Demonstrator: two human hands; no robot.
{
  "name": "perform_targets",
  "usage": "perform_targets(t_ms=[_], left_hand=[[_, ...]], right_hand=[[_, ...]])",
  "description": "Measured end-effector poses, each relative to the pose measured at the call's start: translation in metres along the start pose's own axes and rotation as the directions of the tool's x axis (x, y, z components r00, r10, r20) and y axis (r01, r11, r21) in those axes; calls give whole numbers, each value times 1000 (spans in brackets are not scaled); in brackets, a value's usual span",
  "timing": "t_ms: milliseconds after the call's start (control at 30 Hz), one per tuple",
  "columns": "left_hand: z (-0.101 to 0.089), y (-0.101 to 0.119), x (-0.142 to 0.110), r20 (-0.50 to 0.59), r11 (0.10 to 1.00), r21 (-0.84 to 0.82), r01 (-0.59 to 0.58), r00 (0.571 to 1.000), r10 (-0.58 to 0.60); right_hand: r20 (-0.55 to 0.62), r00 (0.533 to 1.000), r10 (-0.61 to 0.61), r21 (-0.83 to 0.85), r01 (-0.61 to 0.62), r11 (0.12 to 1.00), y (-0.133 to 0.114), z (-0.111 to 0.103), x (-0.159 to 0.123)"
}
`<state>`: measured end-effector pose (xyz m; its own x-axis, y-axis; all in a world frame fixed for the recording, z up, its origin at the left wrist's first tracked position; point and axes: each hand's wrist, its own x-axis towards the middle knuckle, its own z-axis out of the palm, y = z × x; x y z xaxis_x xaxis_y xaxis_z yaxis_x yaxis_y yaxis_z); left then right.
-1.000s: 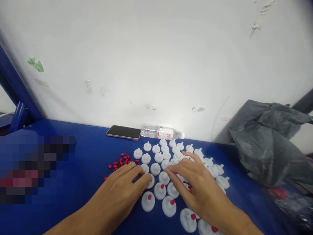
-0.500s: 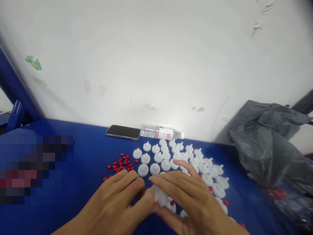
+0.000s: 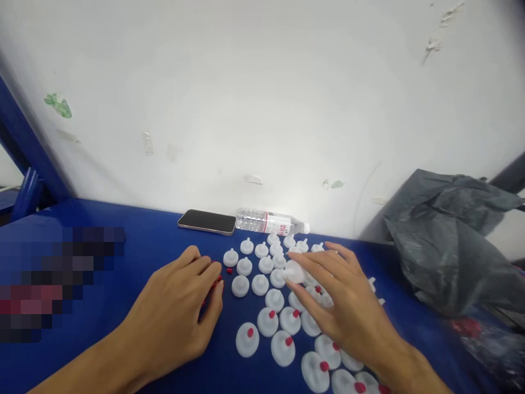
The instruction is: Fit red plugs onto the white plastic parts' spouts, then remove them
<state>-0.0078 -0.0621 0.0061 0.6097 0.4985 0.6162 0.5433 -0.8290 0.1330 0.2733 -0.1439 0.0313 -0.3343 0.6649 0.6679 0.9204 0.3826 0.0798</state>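
Note:
Several white round caps [image 3: 260, 284] with small nozzles stand in rows on the blue table [image 3: 135, 246]. The nearer caps [image 3: 248, 339] carry a red plug on top. My left hand [image 3: 176, 309] lies curled over the pile of small red plugs [image 3: 228, 270], its fingertips pinched down among them. My right hand [image 3: 338, 303] reaches over the white caps and holds one bare white cap [image 3: 294, 271] at its fingertips.
A phone [image 3: 207, 221] lies face up by the white wall, with a water bottle [image 3: 271, 222] on its side next to it. A crumpled grey plastic bag [image 3: 451, 246] fills the right side. A blue frame post [image 3: 24, 153] rises at far left.
Both hands have parted from the middle caps. My left hand moved left onto the red plugs. My right hand moved up and right and picked up a bare white cap.

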Motion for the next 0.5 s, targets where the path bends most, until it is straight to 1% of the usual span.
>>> perform_targets(t_ms=[33, 100, 167, 233, 267, 333, 367, 433, 500], left_hand=[[4, -2, 1, 44, 999, 53, 12, 999, -14], [8, -4, 1, 99, 994, 103, 39, 994, -49], [7, -1, -1, 98, 994, 99, 38, 994, -48], [2, 6, -2, 33, 999, 29, -26, 999, 25], [0, 11, -2, -17, 998, -13, -66, 998, 65], [-4, 21, -3, -119, 987, -77, -141, 984, 132], [-5, 27, -3, -147, 981, -93, -168, 977, 153], [-6, 35, -3, -165, 974, -108, -199, 970, 180], [-7, 38, -3, -163, 967, -143, -210, 969, 187]], right_hand=[[9, 1000, -15, 9, 15, 1000, -3, 0, 0], [16, 999, -30, 33, 29, 999, -11, 1, 1], [15, 999, -30, 74, 29, 997, -17, 1, 3], [10, 999, -31, 123, 30, 992, -23, 1, 3], [3, 999, -34, 146, 33, 989, -26, 2, 2], [-3, 999, -46, 185, 46, 982, -33, 4, 0], [-5, 998, -55, 197, 55, 979, -37, 5, -1], [-6, 997, -78, 204, 78, 976, -45, 6, -4], [-1, 995, -98, 197, 96, 976, -48, 4, -4]])
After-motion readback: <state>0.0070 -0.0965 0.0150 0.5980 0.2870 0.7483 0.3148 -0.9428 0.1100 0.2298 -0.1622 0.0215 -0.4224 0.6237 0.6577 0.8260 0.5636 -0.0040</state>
